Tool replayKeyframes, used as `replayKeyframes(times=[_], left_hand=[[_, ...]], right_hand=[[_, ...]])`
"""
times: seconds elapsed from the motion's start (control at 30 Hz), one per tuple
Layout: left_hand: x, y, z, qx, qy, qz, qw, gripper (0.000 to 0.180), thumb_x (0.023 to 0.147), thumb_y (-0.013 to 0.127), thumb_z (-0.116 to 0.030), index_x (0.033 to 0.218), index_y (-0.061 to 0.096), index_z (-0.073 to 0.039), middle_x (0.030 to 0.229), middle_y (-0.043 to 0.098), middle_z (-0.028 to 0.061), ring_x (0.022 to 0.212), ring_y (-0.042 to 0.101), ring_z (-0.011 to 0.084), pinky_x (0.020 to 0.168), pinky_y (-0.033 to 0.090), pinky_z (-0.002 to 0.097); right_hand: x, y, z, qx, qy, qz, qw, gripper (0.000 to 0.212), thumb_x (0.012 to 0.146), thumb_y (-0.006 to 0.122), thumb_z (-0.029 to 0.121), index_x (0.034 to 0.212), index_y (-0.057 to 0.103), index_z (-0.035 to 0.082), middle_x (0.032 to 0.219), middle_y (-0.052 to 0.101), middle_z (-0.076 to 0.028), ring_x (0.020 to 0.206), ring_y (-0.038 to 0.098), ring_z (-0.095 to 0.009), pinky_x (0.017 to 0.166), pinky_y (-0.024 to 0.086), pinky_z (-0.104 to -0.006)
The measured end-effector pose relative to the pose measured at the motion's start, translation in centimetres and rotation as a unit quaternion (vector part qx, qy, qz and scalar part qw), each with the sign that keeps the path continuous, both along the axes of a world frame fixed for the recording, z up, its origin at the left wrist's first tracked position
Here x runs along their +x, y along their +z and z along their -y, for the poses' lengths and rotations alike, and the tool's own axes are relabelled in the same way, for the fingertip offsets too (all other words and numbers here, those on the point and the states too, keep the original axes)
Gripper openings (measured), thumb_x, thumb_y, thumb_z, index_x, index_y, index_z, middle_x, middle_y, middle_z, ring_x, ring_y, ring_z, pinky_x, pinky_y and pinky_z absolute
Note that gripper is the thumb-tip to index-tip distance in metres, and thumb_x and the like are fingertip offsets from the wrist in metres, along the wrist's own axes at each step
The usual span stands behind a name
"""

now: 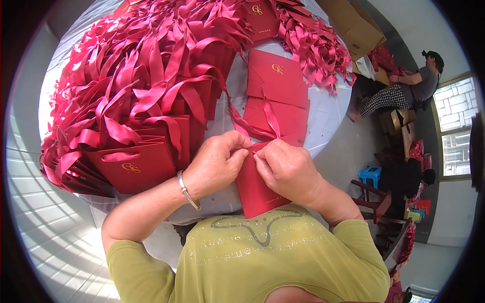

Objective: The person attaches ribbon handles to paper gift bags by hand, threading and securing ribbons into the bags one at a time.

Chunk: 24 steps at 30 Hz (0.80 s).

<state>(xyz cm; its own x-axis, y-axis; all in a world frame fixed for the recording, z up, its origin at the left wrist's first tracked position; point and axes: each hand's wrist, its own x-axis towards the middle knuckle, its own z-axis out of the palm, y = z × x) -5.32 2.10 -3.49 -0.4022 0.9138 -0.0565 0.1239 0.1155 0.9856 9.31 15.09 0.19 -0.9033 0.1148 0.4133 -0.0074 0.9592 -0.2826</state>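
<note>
A small red paper gift bag [255, 192] hangs in front of my chest, its top edge between my two hands. My left hand [217, 159], with a silver bangle at the wrist, is closed in a pinch at the bag's upper left edge. Opposite it, my right hand [290, 169] is curled closed at the upper right edge, where a red ribbon [271, 118] rises from the fingers. The fingertips partly hide what each pinch holds. Just beyond lie flat red bags [278, 81], overlapping on the white-covered table [328, 118].
A big heap of ribbon-handled red bags [146, 91] fills the table's left side. Loose red ribbons [316, 48] are piled at the far right. Beyond stand a cardboard box [353, 30], a blue stool [370, 174], a wooden chair [374, 202] and a seated person [419, 83].
</note>
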Motion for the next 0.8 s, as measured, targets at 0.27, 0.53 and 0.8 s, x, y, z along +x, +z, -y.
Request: replayKeyframes(times=[0.27,0.53,0.8], left_hand=[[0.0,0.2,0.1,-0.011,-0.002,0.005,1.000,0.012,0.095,0.061,0.002,0.106,0.063,0.006,0.089,0.068,0.0016,0.081,0.058,0.0038,0.072,0.053,0.0233],[0.0,0.1,0.1,-0.009,-0.003,0.018,1.000,0.012,0.095,0.061,0.001,0.107,0.065,0.005,0.090,0.070,0.0031,0.082,0.060,0.0050,0.074,0.053,0.0245],[0.1,0.1,0.4,-0.004,-0.006,0.003,1.000,0.011,0.096,0.062,0.000,0.105,0.066,0.005,0.089,0.071,0.0039,0.083,0.061,0.0050,0.074,0.054,0.0246]], right_hand=[[0.2,0.0,-0.1,0.005,0.022,0.030,0.999,0.016,0.079,0.075,0.003,0.084,0.060,0.003,0.076,0.062,-0.010,0.062,0.064,-0.028,0.053,0.052,-0.0376],[-1.1,0.5,-0.8,0.015,0.047,0.091,0.995,0.014,0.081,0.070,0.007,0.080,0.057,0.002,0.073,0.060,-0.014,0.060,0.064,-0.032,0.052,0.053,-0.0403],[-1.7,0.3,-1.5,-0.096,0.048,0.085,0.991,0.014,0.080,0.074,0.008,0.080,0.063,0.000,0.073,0.063,-0.015,0.065,0.064,-0.034,0.055,0.052,-0.0412]])
